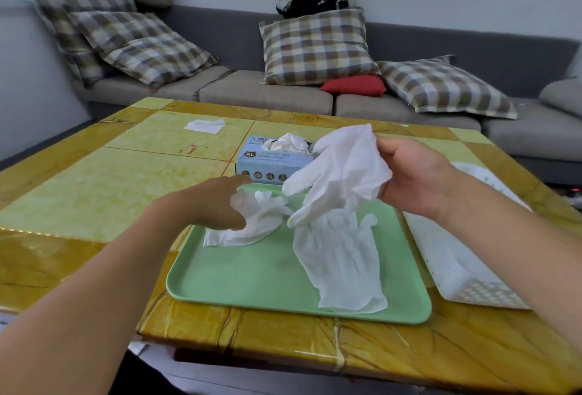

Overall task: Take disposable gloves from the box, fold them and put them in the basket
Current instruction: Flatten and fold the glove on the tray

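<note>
Gloves are out of the glove box [271, 164], none folded: your right hand [415, 179] pinches one white glove [340, 171] aloft, your left hand [217, 202] grips a crumpled glove [252, 224] on the green tray [252, 275]; another glove [340, 256] lies there. The white basket [453, 268], right, awaits them.

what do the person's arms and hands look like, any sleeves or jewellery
Both forearms are bare from the frame edge to the wrist, with no sleeves in view. The left hand and right hand are bare too: no gloves worn, and no watch, bracelet or rings visible.
</note>
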Motion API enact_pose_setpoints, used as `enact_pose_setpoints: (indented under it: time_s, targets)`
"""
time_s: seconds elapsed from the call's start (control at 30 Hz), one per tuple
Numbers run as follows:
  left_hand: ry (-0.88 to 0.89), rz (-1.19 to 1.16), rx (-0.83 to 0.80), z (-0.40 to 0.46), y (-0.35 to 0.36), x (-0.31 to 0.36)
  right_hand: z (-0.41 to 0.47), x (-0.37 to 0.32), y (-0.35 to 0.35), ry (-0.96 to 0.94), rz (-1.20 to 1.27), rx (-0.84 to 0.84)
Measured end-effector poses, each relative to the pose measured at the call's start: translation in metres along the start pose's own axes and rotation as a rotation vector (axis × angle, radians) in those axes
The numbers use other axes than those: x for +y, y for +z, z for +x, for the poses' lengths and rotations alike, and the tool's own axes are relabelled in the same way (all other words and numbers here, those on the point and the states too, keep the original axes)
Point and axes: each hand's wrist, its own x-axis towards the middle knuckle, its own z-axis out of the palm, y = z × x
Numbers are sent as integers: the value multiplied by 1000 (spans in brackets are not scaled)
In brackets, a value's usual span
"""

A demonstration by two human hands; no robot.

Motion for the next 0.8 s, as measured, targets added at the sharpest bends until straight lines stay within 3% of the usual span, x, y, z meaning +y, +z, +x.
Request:
enact_pose_setpoints:
  time_s: [0.1,0.13,0.23,0.3,0.37,0.43,0.5,0.63,0.7,0.8]
  targets:
    - [15,106,192,-13,-7,26,-18,5,-19,87,94,26]
    - [84,8,236,-18,-6,38,-20,8,-23,99,125,49]
    - [442,-407,204,-29,16,90,-20,11,-29,66,179,121]
    - [647,-345,321,-27,40,127,-16,13,-30,38,204,156]
    - [682,-391,506,-19,60,152,-14,14,-28,31,219,146]
    - [599,-602,571,-12,62,161,-15,10,-28,41,257,106]
    - [478,-950,402,-10,52,167,-16,3,-33,35,236,91]
    - [130,-1519,135,-8,26,164,-18,1,-48,-147,-251,200]
    - [117,-1536,40,-11,23,159,-22,6,-55,-276,-446,124]
    - [185,-1391,-104,-16,25,157,-27,15,-56,-327,-599,-28]
